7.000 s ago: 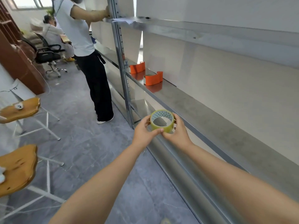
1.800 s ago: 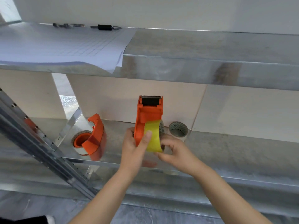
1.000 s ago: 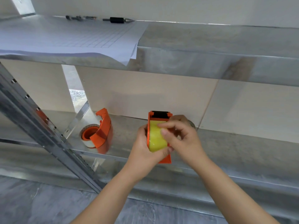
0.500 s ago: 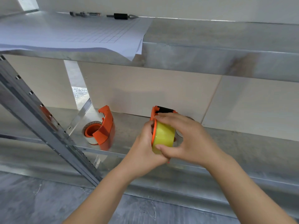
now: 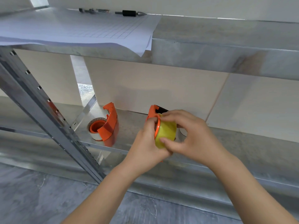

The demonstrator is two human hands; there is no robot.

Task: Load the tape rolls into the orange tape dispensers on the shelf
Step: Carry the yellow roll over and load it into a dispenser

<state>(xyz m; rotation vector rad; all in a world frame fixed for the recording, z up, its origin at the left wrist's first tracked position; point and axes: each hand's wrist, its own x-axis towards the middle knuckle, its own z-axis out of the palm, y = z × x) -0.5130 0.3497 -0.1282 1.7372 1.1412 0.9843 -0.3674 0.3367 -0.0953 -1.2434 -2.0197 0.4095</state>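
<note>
We see a yellow roll [image 5: 166, 134], translucent and glossy, seated against the orange flange of a dispenser [image 5: 152, 113] whose black cutter end points up toward the back wall. Both are held just above the front edge of the middle shelf [image 5: 242, 143], near its middle. The left hand [image 5: 146, 147] grips the dispenser from the left side, thumb hooked over the orange rim and fingers wrapped beneath. The right hand [image 5: 191, 136] closes on the roll, forefinger arched over its top and thumb pressed on its lower face (the other fingers curl behind, out of sight). A second dispenser [image 5: 107, 125], already loaded with a pale roll, stands upright toward the shelf's left end, close to the front edge. On the upper shelf a gridded sheet [image 5: 77, 28] overhangs the front edge, with a black marker [image 5: 131, 13] at the back.
</note>
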